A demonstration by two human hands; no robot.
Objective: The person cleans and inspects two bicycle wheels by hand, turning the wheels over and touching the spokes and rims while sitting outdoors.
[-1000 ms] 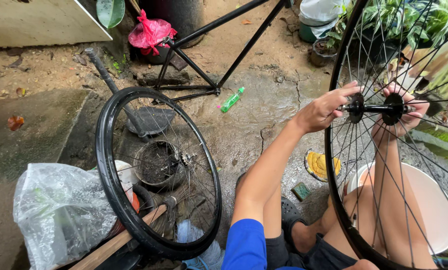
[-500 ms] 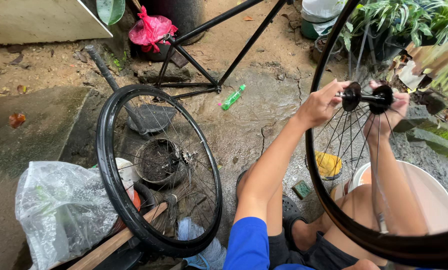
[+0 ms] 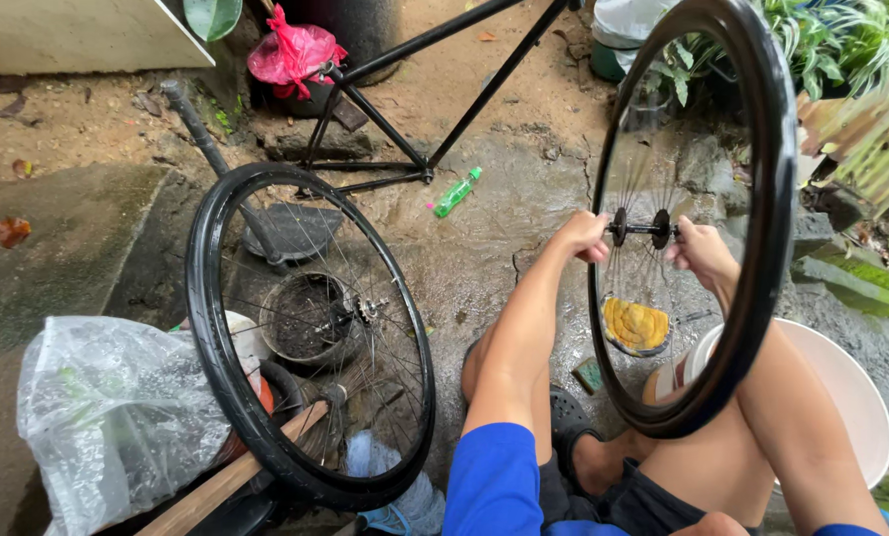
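I hold a black spoked bicycle wheel upright in front of me by its axle. My left hand grips the left end of the hub. My right hand grips the right end, seen through the spokes. The rim stands edge-on between my knees, over a white basin. A second black wheel with its tyre leans upright to my left.
A black bicycle frame stands on the wet concrete ahead, with a green bottle beside it. A clear plastic bag and a wooden stick lie at the lower left. A pink bag hangs at the back. Plants fill the right.
The held wheel has turned from nearly face-on to nearly edge-on, and it now sits farther from the camera. Both hands stayed on the axle ends.
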